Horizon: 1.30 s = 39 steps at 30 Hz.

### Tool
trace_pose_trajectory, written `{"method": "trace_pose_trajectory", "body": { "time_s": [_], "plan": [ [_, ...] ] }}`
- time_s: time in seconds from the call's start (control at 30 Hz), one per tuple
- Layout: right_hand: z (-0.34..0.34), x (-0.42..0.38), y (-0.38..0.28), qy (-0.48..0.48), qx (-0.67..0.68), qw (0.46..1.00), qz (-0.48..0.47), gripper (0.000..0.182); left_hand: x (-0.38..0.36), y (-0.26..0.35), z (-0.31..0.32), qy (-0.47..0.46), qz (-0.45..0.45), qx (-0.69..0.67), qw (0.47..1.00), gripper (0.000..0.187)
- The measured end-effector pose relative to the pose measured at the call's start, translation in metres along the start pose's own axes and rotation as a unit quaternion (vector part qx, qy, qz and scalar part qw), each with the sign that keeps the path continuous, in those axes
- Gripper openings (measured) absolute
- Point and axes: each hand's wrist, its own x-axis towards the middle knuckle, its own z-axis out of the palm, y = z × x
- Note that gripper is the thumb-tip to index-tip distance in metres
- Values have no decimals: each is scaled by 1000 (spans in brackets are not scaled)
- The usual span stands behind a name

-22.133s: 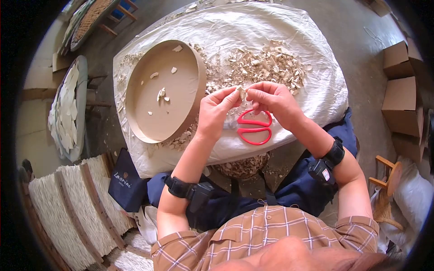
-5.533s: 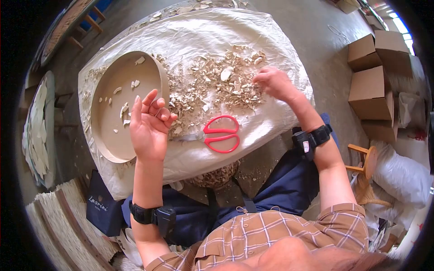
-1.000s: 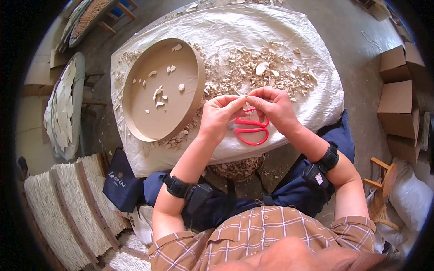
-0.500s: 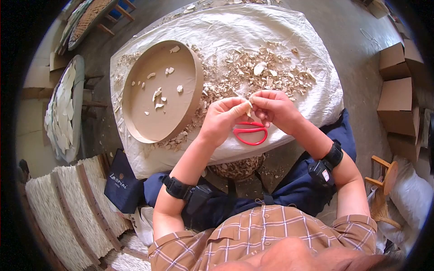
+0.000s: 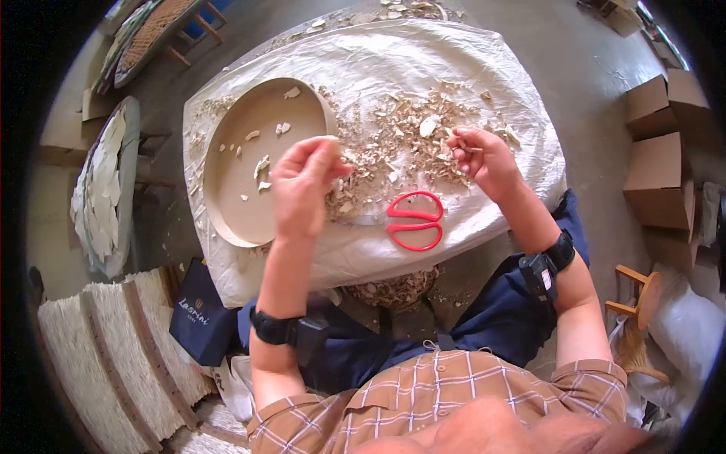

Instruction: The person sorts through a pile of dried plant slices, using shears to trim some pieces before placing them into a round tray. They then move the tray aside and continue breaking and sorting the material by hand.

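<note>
My left hand (image 5: 304,181) is over the near right rim of the round tray (image 5: 329,113), its fingers pinched on a small pale piece (image 5: 330,139). Several pale pieces lie inside the tray. My right hand (image 5: 488,163) hovers over the right part of the heap of dried pale fragments (image 5: 401,125), its fingers curled together; a small bit shows at the fingertips, too small to make out. Red-handled scissors (image 5: 414,221) lie on the white cloth (image 5: 469,219) between my hands, near the front edge, their blades hidden.
Below the table's front edge stands a container of fragments (image 5: 393,291). Cardboard boxes (image 5: 656,170) and a wooden stool (image 5: 648,299) are at the right. A dark bag (image 5: 203,314), stacked trays (image 5: 113,348) and a round rack of pale slices (image 5: 110,181) are at the left.
My hands have come apart. The left moved left to the tray with a pale piece, and the right moved right over the heap. The scissors now show both handles.
</note>
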Motion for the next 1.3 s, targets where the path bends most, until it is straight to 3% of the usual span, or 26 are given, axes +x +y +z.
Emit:
{"method": "trace_pose_trajectory", "body": {
  "time_s": [0.07,0.17,0.2,0.23,0.3,0.33,0.4,0.43,0.6,0.67,0.7,0.77,0.93,1.03,1.13,1.17,1.27,1.3],
  "plan": [
    [-13,6,-11,27,-31,999,-21,14,6,6,-20,22,10,-19,1000,11],
    [-29,16,-25,91,-203,970,-92,15,11,4,-39,62,-3,-133,989,16],
    [-37,24,-26,92,-207,969,-94,15,10,7,-38,114,-17,-130,985,19],
    [-44,31,-27,102,-336,927,-134,17,9,10,-38,165,-31,-126,978,23],
    [-50,37,-31,109,-553,807,-178,24,8,14,-41,178,-32,-119,976,24],
    [-52,41,-30,111,-554,805,-179,24,7,15,-42,192,-32,-108,975,26],
    [-55,53,-26,131,-724,614,-285,27,4,18,-43,191,-17,-110,975,27],
    [-54,58,-27,124,-725,632,-243,31,2,23,-42,183,-11,-110,977,27],
    [-41,82,-14,124,-732,615,-264,42,-2,29,-47,161,-4,-124,979,27],
    [-23,82,-4,32,-736,608,-295,46,-3,30,-50,153,-10,-122,981,28],
    [-16,78,4,31,-737,607,-295,46,-3,30,-51,142,-17,-120,983,29],
    [-7,69,18,-87,-754,543,-359,45,-3,29,-52,137,-17,-124,983,29],
    [-25,56,-2,-131,-752,545,-346,33,-7,32,-48,123,-20,-126,984,29],
    [-49,55,-17,-101,-763,547,-329,25,-6,30,-46,119,-24,-125,985,29],
    [-69,56,-28,42,-734,605,-306,20,-6,29,-42,112,-27,-115,987,28],
    [-75,59,-32,62,-695,622,-355,23,-6,29,-40,113,-32,-112,987,28],
    [-71,53,-45,153,-679,647,-312,28,-4,26,-38,110,-40,-108,987,28],
    [-71,54,-46,161,-671,638,-341,34,-3,25,-39,109,-42,-108,987,29]
  ]
}}
